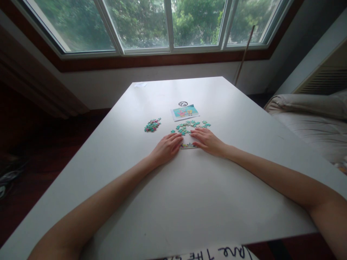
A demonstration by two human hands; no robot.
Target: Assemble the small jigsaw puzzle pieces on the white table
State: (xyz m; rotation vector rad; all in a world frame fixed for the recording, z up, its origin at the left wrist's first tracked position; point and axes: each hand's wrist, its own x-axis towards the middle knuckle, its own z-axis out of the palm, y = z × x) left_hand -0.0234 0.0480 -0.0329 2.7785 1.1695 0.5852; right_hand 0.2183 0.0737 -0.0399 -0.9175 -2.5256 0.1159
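Observation:
My left hand [169, 146] lies on the table with its fingers stretched forward, at the left end of a joined strip of jigsaw pieces [188, 146]. At the strip's right end rests my right hand [207, 141], fingers flat and a little apart, thumb near the strip. The fingers partly cover both ends of the strip. Just beyond my fingertips, loose jigsaw pieces [187, 126], mostly teal, are spread out in a band. A heap of teal and pink jigsaw pieces [152, 125] lies farther left. No piece shows within either hand.
Behind the loose pieces lies a picture card [185, 112] with pink and yellow figures, and past it a dark ring-shaped object [183, 103]. The white table [173, 202] reaches toward the window. Paper with handwriting [227, 252] shows at the near edge. A sofa [306, 115] stands right.

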